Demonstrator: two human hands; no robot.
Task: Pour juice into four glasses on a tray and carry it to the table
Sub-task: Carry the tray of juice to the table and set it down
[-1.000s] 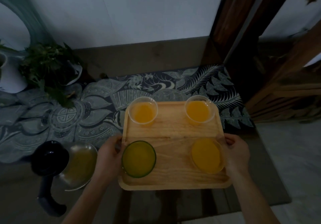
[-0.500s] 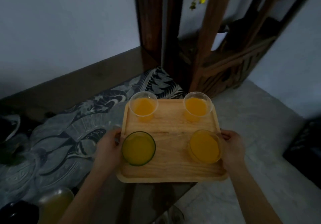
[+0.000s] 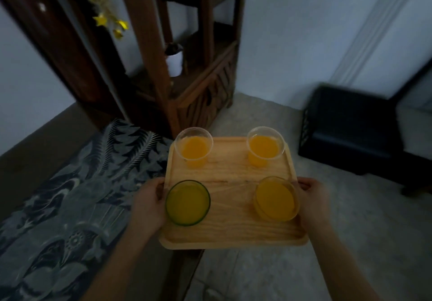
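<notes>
Your left hand grips the left edge of the tray. The thumb lies over the rim and the other fingers curl underneath, out of sight. Your right hand mirrors it on the right edge, thumb on top and fingers wrapped below. Both forearms reach forward from the bottom of the view. The wooden tray sits roughly level between them, held in front of you above the end of the bench and the pale floor.

Four glasses stand on the tray, one near each corner and all apart from one another. The far left glass and the far right glass are clear, each holding orange juice to somewhat below the rim. The green-rimmed glass stands just beside your left thumb, and the juice in it looks greenish-yellow. The amber glass stands just beside your right hand, and its juice is close to the brim.

A patterned cloth covers the bench at left. Beyond the tray stands a wooden shelf unit with a white pot on it. A dark seat stands on the floor at right.
</notes>
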